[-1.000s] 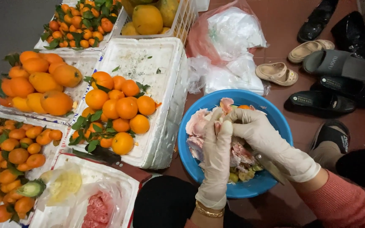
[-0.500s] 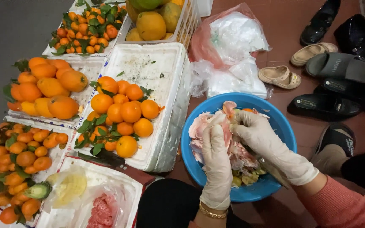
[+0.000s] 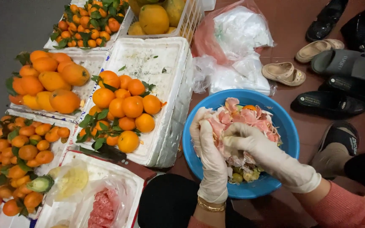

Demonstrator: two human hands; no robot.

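Note:
Both my hands wear thin white gloves and work over a blue plastic bowl on the floor. The bowl holds pink and white fruit peel and pith with some greenish scraps at the bottom. My left hand cups a pale piece of fruit from the left side. My right hand is closed on the same piece from the right, fingers pressed against it. A gold bracelet sits at my left wrist.
White foam trays hold oranges with leaves, larger oranges and small tangerines. A near tray holds bagged pink fruit flesh. A basket of big yellow fruit, plastic bags and several shoes lie behind.
Both hands have stayed over the bowl, working the piece between them; the camera view has shifted slightly. The left hand has closed more around the fruit.

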